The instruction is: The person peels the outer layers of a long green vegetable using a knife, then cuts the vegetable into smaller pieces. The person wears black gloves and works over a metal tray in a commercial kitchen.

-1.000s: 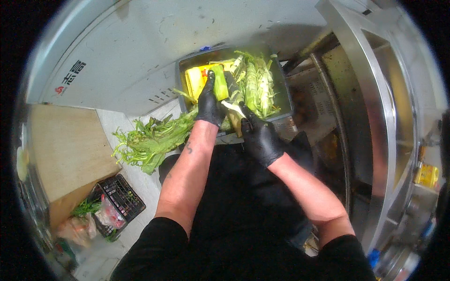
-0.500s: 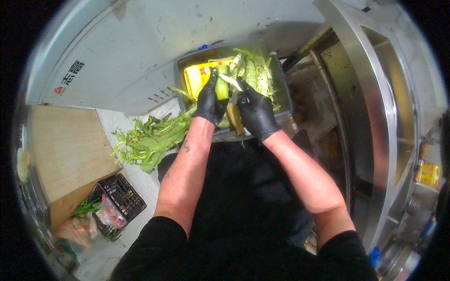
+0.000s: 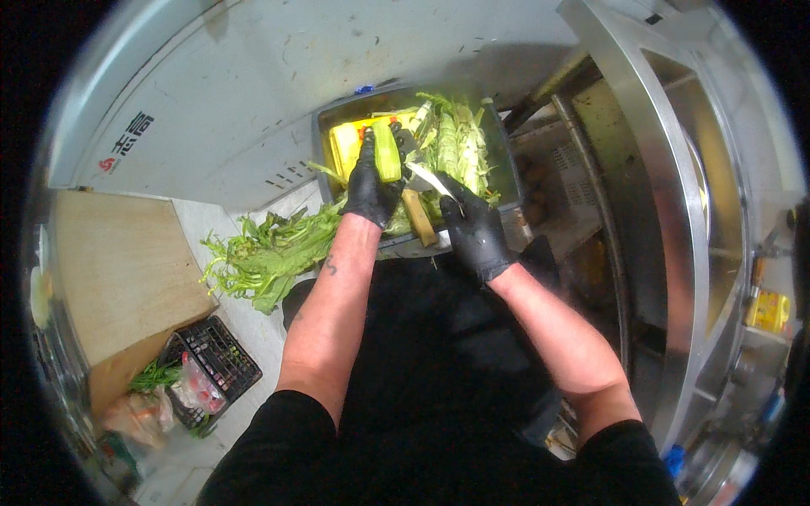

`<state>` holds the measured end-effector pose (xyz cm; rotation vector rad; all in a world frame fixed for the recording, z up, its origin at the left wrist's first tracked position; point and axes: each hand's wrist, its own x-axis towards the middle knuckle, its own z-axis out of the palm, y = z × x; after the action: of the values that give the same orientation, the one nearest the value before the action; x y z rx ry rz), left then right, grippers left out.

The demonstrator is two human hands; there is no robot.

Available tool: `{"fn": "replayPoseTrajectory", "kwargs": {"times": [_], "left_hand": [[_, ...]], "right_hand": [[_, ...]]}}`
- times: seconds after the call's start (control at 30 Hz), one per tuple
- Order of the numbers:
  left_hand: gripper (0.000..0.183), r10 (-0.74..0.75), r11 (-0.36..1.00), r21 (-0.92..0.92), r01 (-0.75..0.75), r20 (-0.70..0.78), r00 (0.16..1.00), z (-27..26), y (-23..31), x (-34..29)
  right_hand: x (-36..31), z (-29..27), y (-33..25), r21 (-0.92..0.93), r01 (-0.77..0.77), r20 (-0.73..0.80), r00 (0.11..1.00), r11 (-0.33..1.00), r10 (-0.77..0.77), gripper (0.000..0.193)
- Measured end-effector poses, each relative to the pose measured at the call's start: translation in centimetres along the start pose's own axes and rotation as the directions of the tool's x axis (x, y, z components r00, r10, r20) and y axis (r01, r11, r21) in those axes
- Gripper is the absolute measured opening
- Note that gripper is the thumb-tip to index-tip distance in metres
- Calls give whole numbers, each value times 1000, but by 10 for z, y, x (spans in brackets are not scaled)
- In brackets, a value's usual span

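Observation:
Over a grey plastic tub (image 3: pixel 513 173), my left hand (image 3: pixel 373 187), in a black glove, grips a thick light green vegetable stem (image 3: pixel 386 153) with a smooth, peeled-looking face. My right hand (image 3: pixel 477 229), gloved the same way, is closed at the tub's near right edge. From its fingers a narrow, pale, blade-like thing (image 3: pixel 432 178) points toward the stem; whether it is a tool or a strip of peel I cannot tell. Between the hands a brownish stick-like piece (image 3: pixel 418 218) leans near the tub's front rim. Pale green peelings and stalks (image 3: pixel 456 143) fill the tub's right side.
In the tub lies a yellow package (image 3: pixel 344 145). Leafy greens (image 3: pixel 274 253) spread on the floor to its left. A black crate (image 3: pixel 221 358) with bagged vegetables sits lower left. A grey panel (image 3: pixel 253 93) rises behind; a steel-framed unit (image 3: pixel 666 211) stands right.
My right hand has drawn back toward me and to the right, with the pale thing in it. The stem in my left hand now shows more of its light green face.

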<state>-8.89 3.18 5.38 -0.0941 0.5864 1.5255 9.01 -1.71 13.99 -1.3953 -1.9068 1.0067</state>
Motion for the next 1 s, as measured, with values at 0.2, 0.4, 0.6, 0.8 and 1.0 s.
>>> {"fn": "replayPoseTrajectory", "kwargs": {"times": [0.2, 0.4, 0.6, 0.8, 1.0], "left_hand": [[39, -65, 998, 20, 64, 89, 994, -2, -5, 3], [44, -54, 998, -33, 55, 24, 998, 3, -3, -4], [41, 23, 1000, -1, -23, -15, 1000, 2, -3, -4], [38, -15, 995, 95, 16, -13, 1000, 0, -4, 0], [41, -65, 998, 8, 65, -7, 998, 7, -1, -9]], "right_hand": [[27, 12, -18, 102, 90, -29, 996, 991, -87, 39], [0, 29, -16, -268, 56, 97, 995, 962, -31, 36], [-15, 13, 7, -96, 38, 25, 999, 995, -35, 39], [17, 8, -2, -9, 70, -45, 997, 997, -71, 38], [10, 28, -9, -88, -34, 36, 999, 996, 37, 39]]}}
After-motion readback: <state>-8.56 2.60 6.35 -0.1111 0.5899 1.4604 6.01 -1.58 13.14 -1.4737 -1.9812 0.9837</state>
